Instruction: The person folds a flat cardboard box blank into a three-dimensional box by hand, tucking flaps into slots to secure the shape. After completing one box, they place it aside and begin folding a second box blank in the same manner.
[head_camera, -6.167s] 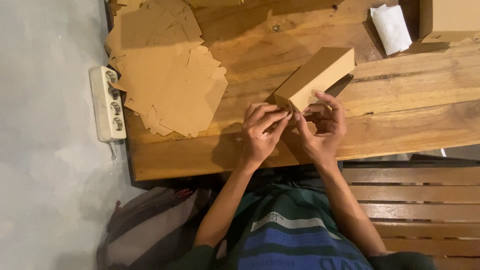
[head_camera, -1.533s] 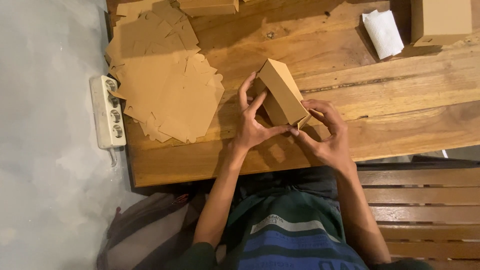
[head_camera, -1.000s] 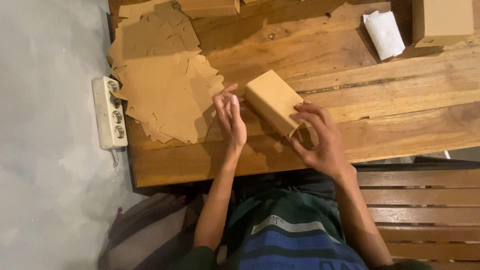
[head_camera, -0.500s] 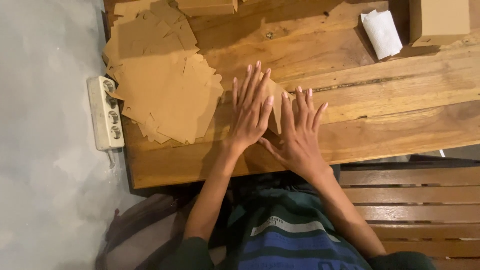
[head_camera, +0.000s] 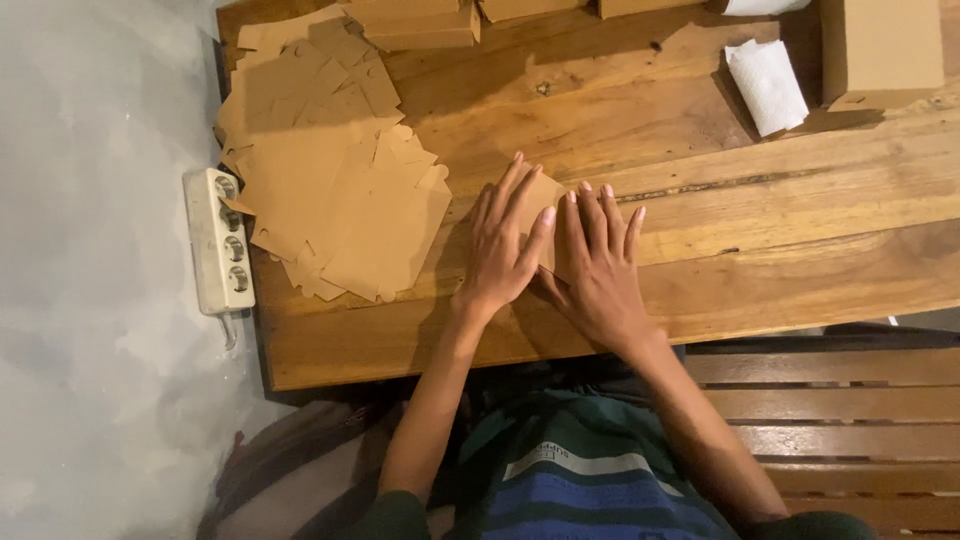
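Both hands are lying flat, fingers spread, on the brown plank wooden surface (head_camera: 800, 230). The left hand (head_camera: 503, 245) and right hand (head_camera: 597, 265) are pressing side by side on a flattened brown cardboard piece (head_camera: 545, 200), mostly hidden beneath them, so its shape is hard to judge. Neither grip is closing on anything. A loose pile of flat brown cardboard blanks (head_camera: 330, 180) is lying just left, beside a white power strip (head_camera: 218, 240).

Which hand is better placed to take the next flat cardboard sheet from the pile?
Left. The left hand lies beside the pile of flat cardboard sheets; the right hand is farther.
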